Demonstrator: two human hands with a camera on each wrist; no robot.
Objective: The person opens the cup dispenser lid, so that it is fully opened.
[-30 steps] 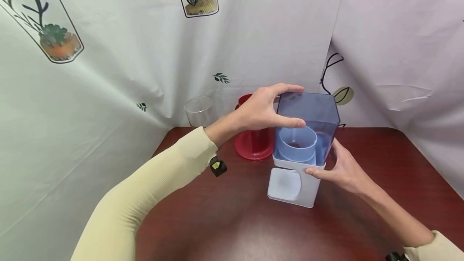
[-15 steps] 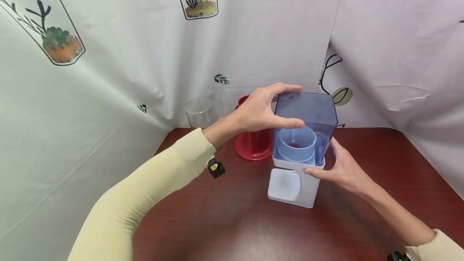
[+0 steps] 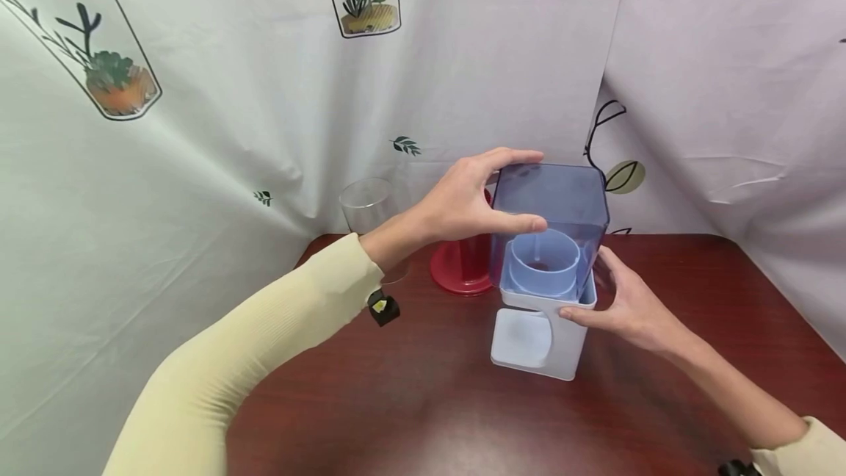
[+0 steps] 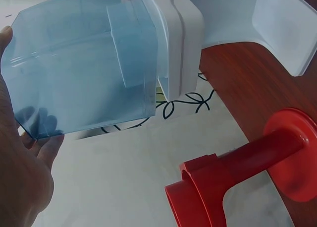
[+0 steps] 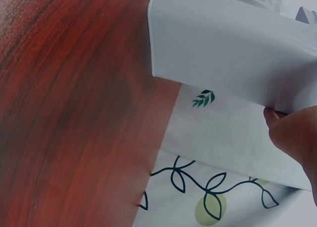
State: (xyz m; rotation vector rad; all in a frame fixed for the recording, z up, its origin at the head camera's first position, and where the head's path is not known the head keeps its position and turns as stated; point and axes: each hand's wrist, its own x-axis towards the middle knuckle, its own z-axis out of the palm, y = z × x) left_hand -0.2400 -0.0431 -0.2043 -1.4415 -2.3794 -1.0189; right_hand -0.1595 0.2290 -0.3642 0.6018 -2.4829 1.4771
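A translucent blue box-shaped cover point(image 3: 551, 193) sits tilted over a white dispenser base point(image 3: 565, 347) in the head view. Through its wall shows a round collar point(image 3: 545, 263) with something brown inside. My left hand point(image 3: 463, 200) grips the cover's upper left side, thumb in front and fingers behind. My right hand point(image 3: 637, 314) holds the base's right side near the rim, its thumb on the front. In the left wrist view, a narrow gap shows between the cover's lower edge and the base's white rim point(image 4: 190, 48). The right wrist view shows fingers at the base's wall point(image 5: 223, 43).
Behind my left wrist stands a red plastic stand point(image 3: 456, 278) with a round foot and a holder on top. A clear cylinder point(image 3: 366, 204) is at its left. Printed white cloth point(image 3: 264, 94) hangs around the dark red wooden table point(image 3: 370, 388).
The cover has shifted left and up off the base with my left hand, baring the white rim at the right. My right hand and the base have stayed nearly in place.
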